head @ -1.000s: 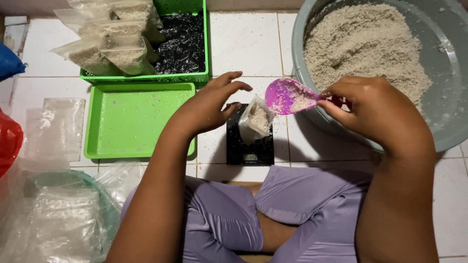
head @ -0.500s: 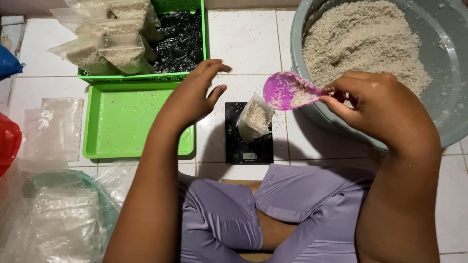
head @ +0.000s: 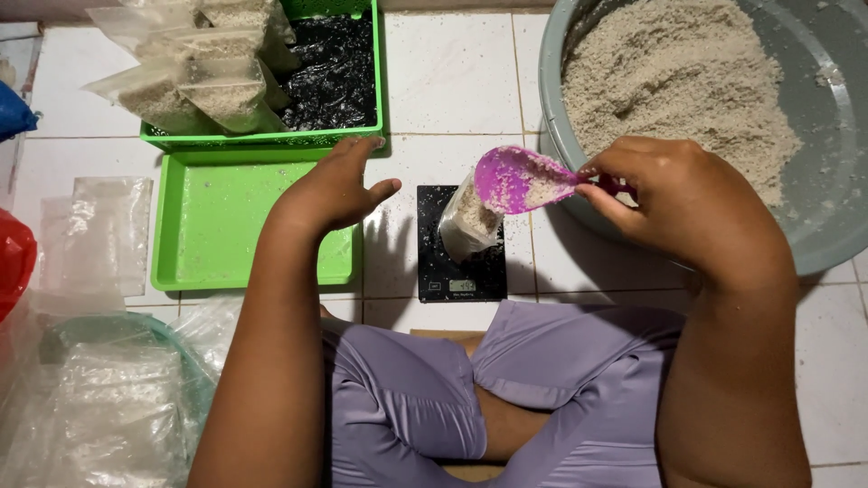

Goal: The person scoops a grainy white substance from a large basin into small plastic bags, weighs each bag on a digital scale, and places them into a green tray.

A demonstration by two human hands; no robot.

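Observation:
My right hand (head: 678, 203) grips the handle of a pink scoop (head: 517, 179) with pale grain in it, held right over the mouth of a small clear plastic bag (head: 470, 221). The bag is part full of grain and stands on a black kitchen scale (head: 457, 271). My left hand (head: 334, 185) hovers open over the edge of an empty green tray (head: 208, 235), fingers spread, holding nothing. A large grey basin (head: 832, 226) heaped with the same grain (head: 669, 81) sits behind my right hand.
A green basket (head: 262, 137) at the back left holds several filled bags (head: 199, 77) and a black liner. Empty clear bags (head: 108, 226) lie at the left, more in a teal bowl (head: 108, 398). A red bag (head: 14, 258) sits at the far left. White tiled floor.
My left hand let go of the bag and moved left over the green tray. The scoop moved left and now covers the bag's mouth.

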